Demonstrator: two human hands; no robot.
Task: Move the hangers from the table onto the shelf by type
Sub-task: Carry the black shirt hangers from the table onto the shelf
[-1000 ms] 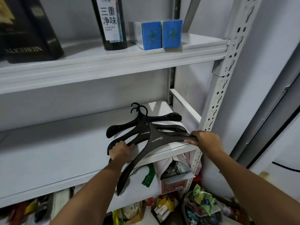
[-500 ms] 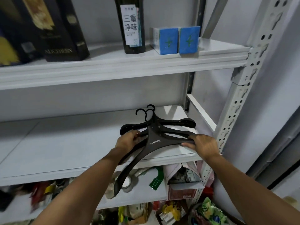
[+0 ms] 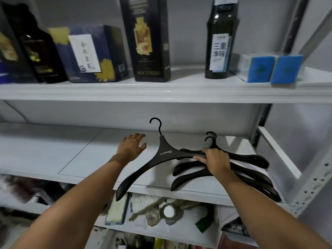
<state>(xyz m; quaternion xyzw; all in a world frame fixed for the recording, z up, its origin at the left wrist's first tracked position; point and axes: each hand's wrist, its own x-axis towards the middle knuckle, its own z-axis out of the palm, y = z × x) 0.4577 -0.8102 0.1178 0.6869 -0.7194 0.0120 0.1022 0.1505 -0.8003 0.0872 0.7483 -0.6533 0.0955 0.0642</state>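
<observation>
A wide black plastic hanger [image 3: 164, 155] with white lettering lies across the middle white shelf [image 3: 75, 159], its left arm poking past the front edge. My right hand [image 3: 214, 161] is closed around its right arm. Behind and to the right, a stack of similar black hangers [image 3: 251, 174] rests on the same shelf, hooks pointing back. My left hand [image 3: 132, 145] hovers open over the bare shelf just left of the held hanger, touching nothing.
The upper shelf [image 3: 161, 92] carries dark gift boxes [image 3: 89, 54], a tall black box [image 3: 145, 38], a dark bottle [image 3: 221, 42] and two blue cartons [image 3: 269, 69]. A perforated metal upright [image 3: 312, 187] stands at the right. Clutter fills the lower shelf [image 3: 161, 212].
My left hand has let go of the hanger and moved left, fingers spread. My right hand has slid the top hanger leftward off the stack. The view shifted left and closer.
</observation>
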